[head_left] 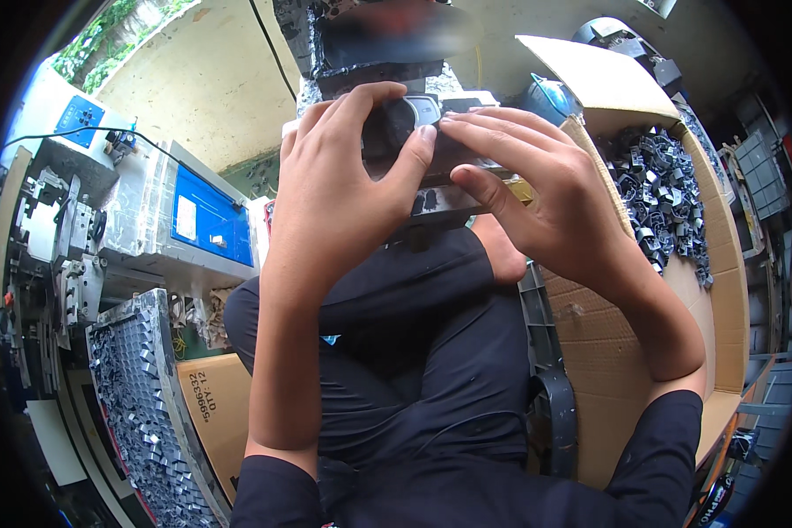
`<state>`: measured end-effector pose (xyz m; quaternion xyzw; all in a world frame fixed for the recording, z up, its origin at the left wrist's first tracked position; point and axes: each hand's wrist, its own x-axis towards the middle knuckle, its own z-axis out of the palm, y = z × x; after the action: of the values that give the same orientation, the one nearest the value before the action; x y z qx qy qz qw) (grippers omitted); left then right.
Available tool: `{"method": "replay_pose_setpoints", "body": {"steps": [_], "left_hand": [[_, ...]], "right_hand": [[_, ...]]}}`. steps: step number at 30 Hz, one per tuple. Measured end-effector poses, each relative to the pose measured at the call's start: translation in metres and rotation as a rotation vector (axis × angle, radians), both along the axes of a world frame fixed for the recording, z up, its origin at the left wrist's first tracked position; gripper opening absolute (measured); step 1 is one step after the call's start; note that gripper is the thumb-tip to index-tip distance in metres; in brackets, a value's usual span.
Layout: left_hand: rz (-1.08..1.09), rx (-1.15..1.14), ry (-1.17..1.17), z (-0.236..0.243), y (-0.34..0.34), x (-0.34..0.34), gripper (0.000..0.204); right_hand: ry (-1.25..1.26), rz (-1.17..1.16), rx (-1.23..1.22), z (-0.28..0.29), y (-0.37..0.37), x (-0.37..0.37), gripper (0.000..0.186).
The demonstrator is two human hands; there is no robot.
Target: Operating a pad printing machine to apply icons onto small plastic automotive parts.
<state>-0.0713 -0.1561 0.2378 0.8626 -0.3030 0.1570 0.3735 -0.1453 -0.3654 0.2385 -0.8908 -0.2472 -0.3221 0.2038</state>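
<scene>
1. Head view, left hand [348,167]: curled around the near-left side of a small grey-silver piece [425,109], thumb tip on its lower edge, forefinger reaching past its far side. Palm side partly hidden; can't make out whether it grips the piece or only steadies it.
2. Right hand [546,180]: released, fingers stretched and thumb spread well away from them. Fingertips at the piece's right edge; touching or just short of it, unclear.
3. Grey-silver piece: between the hands, in front of the black machine frame [378,81]. Left side lost in shadow and behind fingers; full outline and what supports it not visible.
4. Top centre: blurred patch [396,31], contents unreadable.
5. Right: cardboard box [581,378] with heaped small dark parts [656,194]; right forearm covers some of the near wall. Single shapes hard to separate.
6. Left: tray [169,352] of small metallic parts [132,387], lower end fading into the dark rim. Brown carton [211,414] beside it, partly behind the left forearm.
7. Blue-panelled cabinet [209,220], upper left, partly blocked.
</scene>
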Motion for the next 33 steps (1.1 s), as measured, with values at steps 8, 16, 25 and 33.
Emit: {"method": "replay_pose_setpoints", "body": {"steps": [8, 16, 25, 33], "left_hand": [[0.03, -0.024, 0.04, -0.002, -0.002, 0.003, 0.046], [0.014, -0.096, 0.149, -0.004, -0.001, 0.011, 0.049], [-0.039, -0.125, 0.224, 0.0, 0.001, 0.012, 0.049], [-0.053, -0.277, 0.239, 0.0, -0.002, 0.01, 0.059]], "right_hand": [[0.044, 0.039, 0.088, 0.0, -0.008, 0.005, 0.026], [0.066, 0.037, 0.133, -0.002, -0.01, 0.005, 0.027], [0.057, 0.049, 0.148, -0.004, -0.009, 0.005, 0.025], [0.041, 0.054, 0.143, -0.003, -0.008, 0.004, 0.023]]}}
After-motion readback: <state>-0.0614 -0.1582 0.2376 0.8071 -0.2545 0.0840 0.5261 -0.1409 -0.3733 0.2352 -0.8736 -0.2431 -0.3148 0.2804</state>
